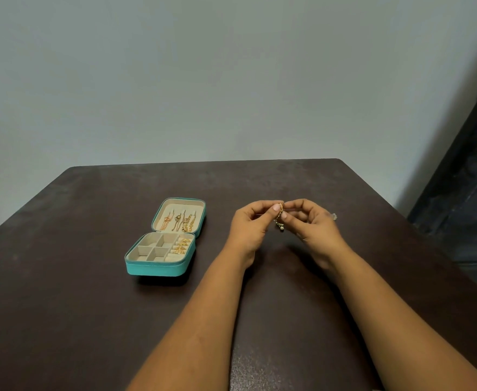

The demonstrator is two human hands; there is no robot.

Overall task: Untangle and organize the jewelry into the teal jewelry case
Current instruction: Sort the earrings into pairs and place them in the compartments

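Left hand and right hand both raised over dark table, fingers curled, pinching one small gold jewelry piece between fingertips, meeting above table centre; tiny pale bead dangling from its lower end. Sitting well apart to the left, teal jewelry case lying open and flat: gold chains hanging in the lid, gold rings filling right-hand slots, other cream compartments showing bare lining.
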